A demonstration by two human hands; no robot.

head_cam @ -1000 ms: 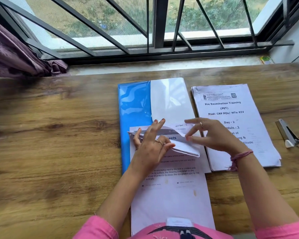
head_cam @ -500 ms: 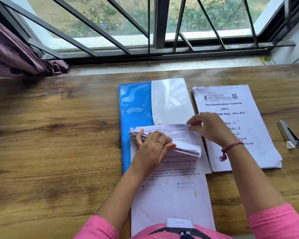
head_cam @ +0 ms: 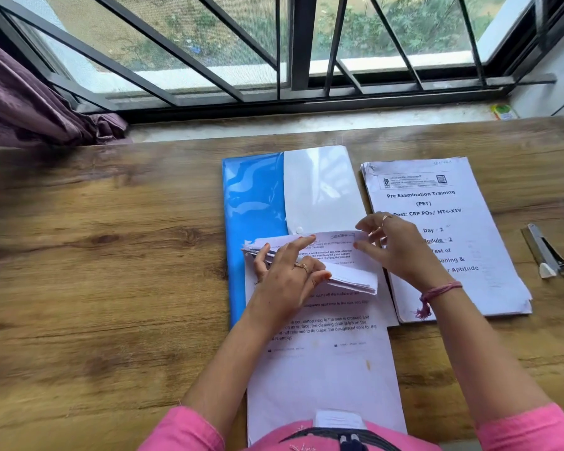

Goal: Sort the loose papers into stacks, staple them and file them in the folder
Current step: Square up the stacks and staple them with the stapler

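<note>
Surface: brown wood-grain table [head_cam: 105,288], its far edge against a stone sill under a barred window [head_cam: 290,47]; purple curtain [head_cam: 23,105] bunched far left of the folder.
Near edge: pink sleeves and a strap at the bottom, partly cut off by the frame.
Loose papers [head_cam: 323,369]: long white stack, its far end lying over the near end of the folder, its near end running out of view.
Left hand [head_cam: 287,281]: grips a folded-back wad of sheets [head_cam: 345,275] on that stack, thumb under, fingers curled over, index finger stretched out flat.
Right hand [head_cam: 394,245]: pinches the top right corner of the lifted page marked "Section".
Folder [head_cam: 254,216]: blue and white plastic, flat, flap snapped shut.
Sorted stack [head_cam: 489,242]: just right of the folder, cover reading "Pre Examination Training"; the right wrist hides some of the text.
Stapler [head_cam: 546,252]: right of that stack, apart from it.
Hard to read: small print on the lifted page.
Change: half a second back the right hand held the same corner; the left index finger has since straightened.
</note>
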